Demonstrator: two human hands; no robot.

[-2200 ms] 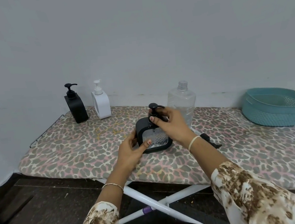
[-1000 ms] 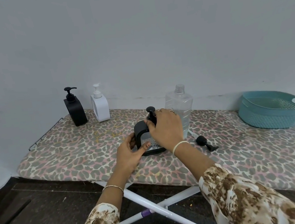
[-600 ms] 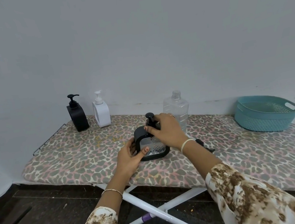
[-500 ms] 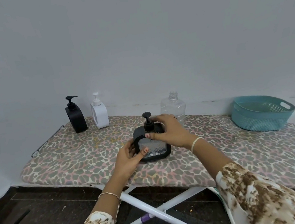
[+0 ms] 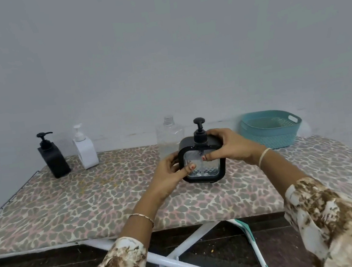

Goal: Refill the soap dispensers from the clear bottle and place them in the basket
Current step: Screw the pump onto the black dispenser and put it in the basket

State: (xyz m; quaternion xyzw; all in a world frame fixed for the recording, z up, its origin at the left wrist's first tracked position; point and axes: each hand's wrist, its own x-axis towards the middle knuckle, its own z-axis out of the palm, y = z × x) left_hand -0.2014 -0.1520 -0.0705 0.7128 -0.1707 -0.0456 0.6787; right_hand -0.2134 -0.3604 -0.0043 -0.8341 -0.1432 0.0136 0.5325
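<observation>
A square black-framed dispenser (image 5: 206,169) with a clear textured window and a black pump on top is held between both hands, just above the leopard-print board (image 5: 90,201). My left hand (image 5: 171,174) grips its left side, thumb on the window. My right hand (image 5: 230,146) grips its top right, thumb on the front. The clear bottle (image 5: 169,138), uncapped, stands right behind it. A teal basket (image 5: 272,128) sits at the back right. A black dispenser (image 5: 53,158) and a white dispenser (image 5: 84,150) stand at the back left.
The board stands against a grey wall, its left end edged by a wire rail (image 5: 12,195). White crossed legs (image 5: 176,255) show under the board's front edge, above a dark floor.
My right hand left the pump head and now grips the dispenser's body. The dispenser has shifted right, toward the basket, and sits in front of the clear bottle.
</observation>
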